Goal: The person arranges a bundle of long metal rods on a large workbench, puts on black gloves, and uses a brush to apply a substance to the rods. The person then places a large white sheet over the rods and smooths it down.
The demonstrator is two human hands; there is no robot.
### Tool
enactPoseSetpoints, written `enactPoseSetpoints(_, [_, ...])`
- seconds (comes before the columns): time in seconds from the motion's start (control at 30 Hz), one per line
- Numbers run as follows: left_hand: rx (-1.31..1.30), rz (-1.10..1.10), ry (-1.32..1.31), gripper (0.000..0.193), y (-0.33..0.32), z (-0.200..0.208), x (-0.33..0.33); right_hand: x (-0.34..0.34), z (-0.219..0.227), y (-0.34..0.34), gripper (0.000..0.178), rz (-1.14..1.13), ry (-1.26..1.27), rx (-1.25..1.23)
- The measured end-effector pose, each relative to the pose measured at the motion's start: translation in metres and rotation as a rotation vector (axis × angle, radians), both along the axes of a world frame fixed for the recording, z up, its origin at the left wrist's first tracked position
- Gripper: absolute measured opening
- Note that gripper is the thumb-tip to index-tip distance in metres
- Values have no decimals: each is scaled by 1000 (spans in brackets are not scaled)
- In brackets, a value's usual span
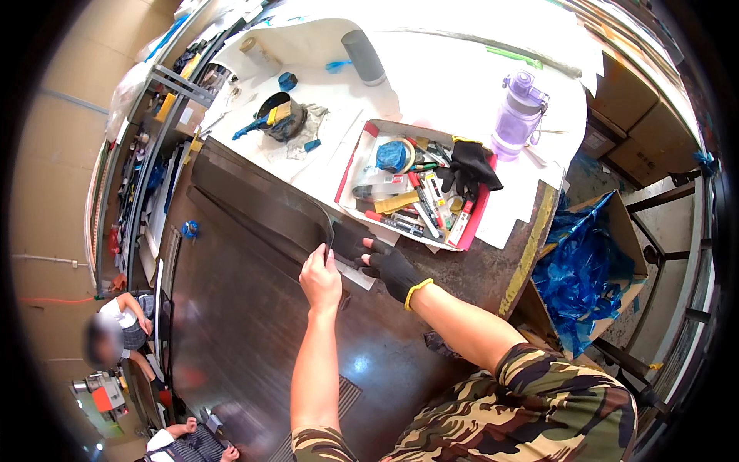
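Note:
My bare left hand (319, 279) is closed on the corner of a long dark sheet (265, 204), fingers pinching its edge. The sheet stretches away to the far left and bends up along one side. Beside it, my right hand (394, 271) wears a black glove with a yellow cuff, its fingertips bare. Its fingers are apart, pointing at the sheet's end, with nothing seen in them. Under and between the hands lies a pale strip (358, 276). Just beyond the right hand sits a red-and-white box (350, 173) of markers, tape and a spare black glove (468, 165).
A white-covered table holds a black pot with a brush (282, 117), a grey cylinder (363, 58) and a purple bottle (520, 115). At right, a carton (616, 254) overflows with blue film. Shelving (158, 131) lines the left; two people are at lower left.

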State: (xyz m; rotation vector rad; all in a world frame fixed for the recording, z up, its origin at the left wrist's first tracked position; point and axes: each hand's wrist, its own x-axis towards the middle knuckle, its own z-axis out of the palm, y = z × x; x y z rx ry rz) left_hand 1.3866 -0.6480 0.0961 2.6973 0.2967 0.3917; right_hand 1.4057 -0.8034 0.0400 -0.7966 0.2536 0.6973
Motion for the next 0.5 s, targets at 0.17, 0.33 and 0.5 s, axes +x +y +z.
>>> enactPoseSetpoints(0.17, [-91, 27, 73, 29, 7, -1, -8, -5, -16, 15, 44, -54, 195, -47])
enactPoseSetpoints(0.33, [-89, 46, -31, 23, 0, 2, -17, -1, -34, 5, 20, 192, -794, -736])
enactPoseSetpoints(0.5, [-145, -1, -51, 24, 10, -52, 5, 36, -83, 19, 12, 285, -1004, -586])
